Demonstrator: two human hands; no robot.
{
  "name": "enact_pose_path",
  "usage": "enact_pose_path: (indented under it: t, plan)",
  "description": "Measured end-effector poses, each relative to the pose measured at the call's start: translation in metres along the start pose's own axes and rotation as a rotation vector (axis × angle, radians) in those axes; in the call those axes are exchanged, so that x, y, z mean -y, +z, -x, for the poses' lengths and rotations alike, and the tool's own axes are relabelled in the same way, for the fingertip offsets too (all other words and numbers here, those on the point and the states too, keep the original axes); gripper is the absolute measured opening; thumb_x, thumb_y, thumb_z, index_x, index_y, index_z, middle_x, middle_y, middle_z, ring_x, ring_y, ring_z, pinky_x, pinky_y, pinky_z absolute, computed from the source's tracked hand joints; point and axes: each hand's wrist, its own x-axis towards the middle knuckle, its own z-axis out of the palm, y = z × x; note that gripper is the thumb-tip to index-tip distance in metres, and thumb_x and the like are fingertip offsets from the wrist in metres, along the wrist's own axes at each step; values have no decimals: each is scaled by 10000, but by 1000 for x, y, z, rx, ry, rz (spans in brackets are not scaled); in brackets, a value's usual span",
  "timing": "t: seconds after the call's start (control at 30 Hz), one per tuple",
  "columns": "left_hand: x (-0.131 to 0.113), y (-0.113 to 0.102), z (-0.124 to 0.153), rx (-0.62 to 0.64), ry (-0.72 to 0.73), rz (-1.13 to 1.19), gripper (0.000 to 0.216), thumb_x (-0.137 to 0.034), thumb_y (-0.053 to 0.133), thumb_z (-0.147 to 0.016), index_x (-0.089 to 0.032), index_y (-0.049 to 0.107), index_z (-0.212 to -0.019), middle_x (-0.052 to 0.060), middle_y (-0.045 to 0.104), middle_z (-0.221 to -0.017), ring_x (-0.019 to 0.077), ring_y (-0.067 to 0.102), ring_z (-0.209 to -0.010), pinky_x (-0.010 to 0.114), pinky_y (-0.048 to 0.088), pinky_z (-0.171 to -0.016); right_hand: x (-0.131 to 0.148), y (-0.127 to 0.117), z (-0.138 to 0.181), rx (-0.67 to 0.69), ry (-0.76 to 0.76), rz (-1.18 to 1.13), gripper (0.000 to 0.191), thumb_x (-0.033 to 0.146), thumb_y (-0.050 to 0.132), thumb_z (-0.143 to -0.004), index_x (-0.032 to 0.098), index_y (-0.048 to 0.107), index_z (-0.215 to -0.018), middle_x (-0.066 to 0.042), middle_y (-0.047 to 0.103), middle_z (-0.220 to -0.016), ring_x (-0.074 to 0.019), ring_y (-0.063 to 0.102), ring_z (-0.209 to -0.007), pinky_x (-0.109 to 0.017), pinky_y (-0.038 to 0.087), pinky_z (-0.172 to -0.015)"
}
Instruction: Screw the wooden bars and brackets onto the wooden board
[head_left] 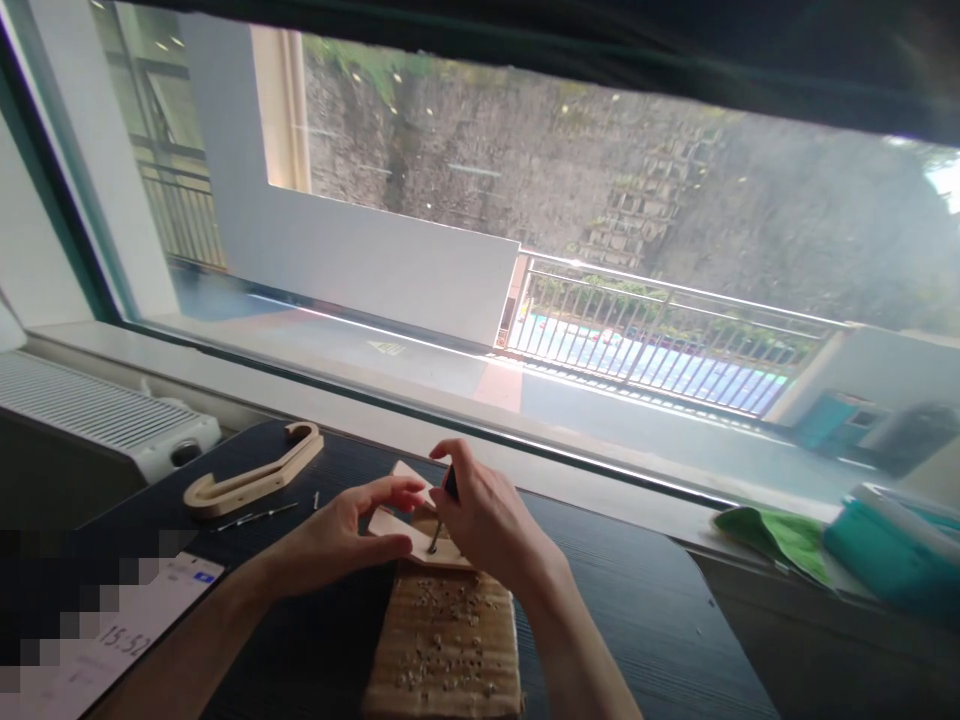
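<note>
My right hand (480,500) is closed round the dark handle of a screwdriver (435,537). The screwdriver's metal shaft points down, and its tip meets a pale wooden piece (427,557) with angled sides. On the left of that wooden piece, my left hand (352,525) grips it between thumb and fingers. Part of the wood is hidden behind both hands. Beneath it lies a brown cardboard block (450,640) with many small punctures in its top. A second wooden piece, with curled ends (255,475), rests on the dark table to the left.
Thin metal pieces (259,515) and a small screw (316,499) lie near the curled wooden piece. A phone (142,630) showing a clock is at the lower left. Beyond the table (622,580) are a radiator (112,410), a window sill, a green cloth (776,540) and a teal container (892,550).
</note>
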Motion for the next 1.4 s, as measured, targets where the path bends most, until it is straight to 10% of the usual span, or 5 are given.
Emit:
enact_pose_path:
  t: [0.83, 1.4]
  plan:
    - [11, 17, 2, -107, -126, -61, 408, -319, 571, -701, -236, 540, -1099, -25, 609, -897, 125, 608, -684, 218, 494, -654, -5, -10, 4, -62, -59, -23, 192, 199, 490, -877, 192, 590, -1041, -26, 650, -857, -91, 519, -645, -215, 366, -604]
    - [9, 20, 3, -174, -45, -232, 357, -413, 552, -733, -240, 615, -1040, -8, 687, -1012, 195, 622, -980, 229, 491, -820, -5, -10, 6, -113, -129, 12, 204, 217, 512, -870, 183, 639, -1025, -28, 663, -867, -108, 561, -723, -222, 382, -644]
